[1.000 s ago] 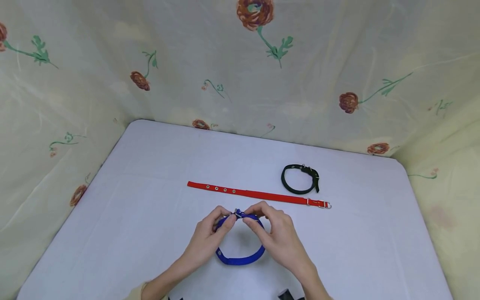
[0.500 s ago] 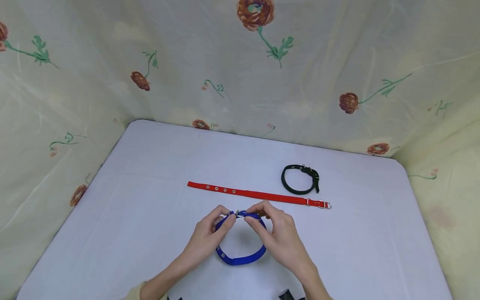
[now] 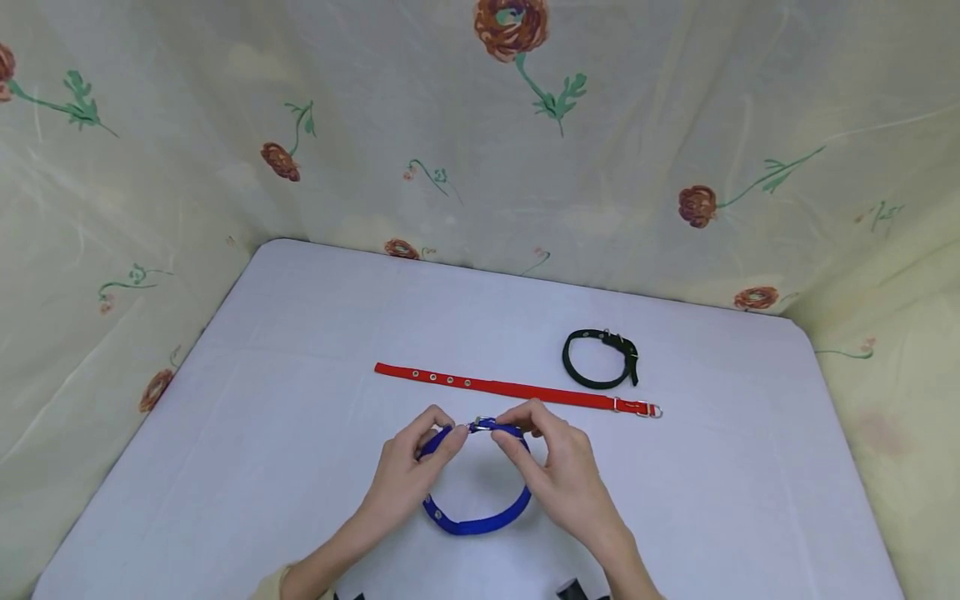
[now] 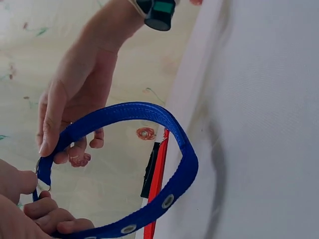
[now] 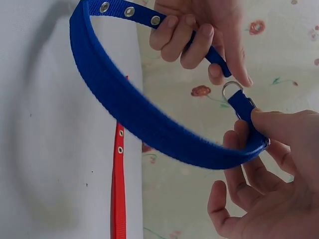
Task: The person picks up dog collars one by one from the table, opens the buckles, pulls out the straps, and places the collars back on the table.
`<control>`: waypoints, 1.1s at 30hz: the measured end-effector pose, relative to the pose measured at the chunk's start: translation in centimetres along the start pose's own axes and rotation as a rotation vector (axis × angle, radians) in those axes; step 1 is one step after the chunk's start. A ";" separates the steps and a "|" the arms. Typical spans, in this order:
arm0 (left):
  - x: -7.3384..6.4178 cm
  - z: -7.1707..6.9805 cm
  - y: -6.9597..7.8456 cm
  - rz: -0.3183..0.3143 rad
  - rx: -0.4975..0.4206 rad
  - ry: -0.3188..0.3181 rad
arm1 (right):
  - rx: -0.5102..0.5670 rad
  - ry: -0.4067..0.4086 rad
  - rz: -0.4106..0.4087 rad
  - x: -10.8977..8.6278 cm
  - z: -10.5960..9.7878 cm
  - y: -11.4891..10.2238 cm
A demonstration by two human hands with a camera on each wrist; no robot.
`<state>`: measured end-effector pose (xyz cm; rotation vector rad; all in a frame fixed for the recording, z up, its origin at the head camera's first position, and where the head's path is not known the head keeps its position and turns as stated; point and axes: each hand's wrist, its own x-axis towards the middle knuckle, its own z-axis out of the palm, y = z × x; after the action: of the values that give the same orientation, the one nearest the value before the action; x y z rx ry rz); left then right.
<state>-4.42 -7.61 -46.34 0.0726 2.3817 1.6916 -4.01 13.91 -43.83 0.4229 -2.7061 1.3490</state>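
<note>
A blue pet collar [image 3: 480, 527] forms an upright loop between both hands near the front of the table. My left hand [image 3: 408, 468] pinches its tapered strap end, where metal eyelets [image 4: 168, 201] run along the band. With thumb and fingers my right hand [image 3: 564, 468] grips the other end beside the metal buckle [image 3: 483, 423]. In the right wrist view, the strap tip [image 5: 219, 63] sits just short of the metal D-ring [image 5: 225, 88], a small gap between them. The collar's lower edge hangs above its shadow on the white table.
A red collar [image 3: 540, 394] lies stretched out flat behind the hands, its buckle toward the right. Beyond its right half, a dark collar [image 3: 621, 342] is fastened into a ring. Flower-patterned cloth [image 3: 360, 100] walls in the white table [image 3: 300, 325] at back and sides.
My left hand has shifted slightly left with the strap end, widening the loop and uncovering more of the buckle. My right hand stays nearly in place; the red and dark collars have not moved.
</note>
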 end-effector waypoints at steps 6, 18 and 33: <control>0.1 -0.3 -0.4 -0.017 -0.118 -0.025 | 0.064 0.062 0.043 -0.1 -0.8 0.1; 0.6 -3.0 -0.9 -0.036 -0.435 0.010 | 0.153 0.202 0.053 -0.4 -3.5 1.8; 1.5 -6.5 -2.8 -0.083 -0.462 0.174 | 0.198 0.374 0.305 -0.8 -7.2 3.5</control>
<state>-6.94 -14.33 -47.18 -0.2528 2.0019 2.2335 -4.59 21.77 -42.36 -0.2246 -2.4017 1.5878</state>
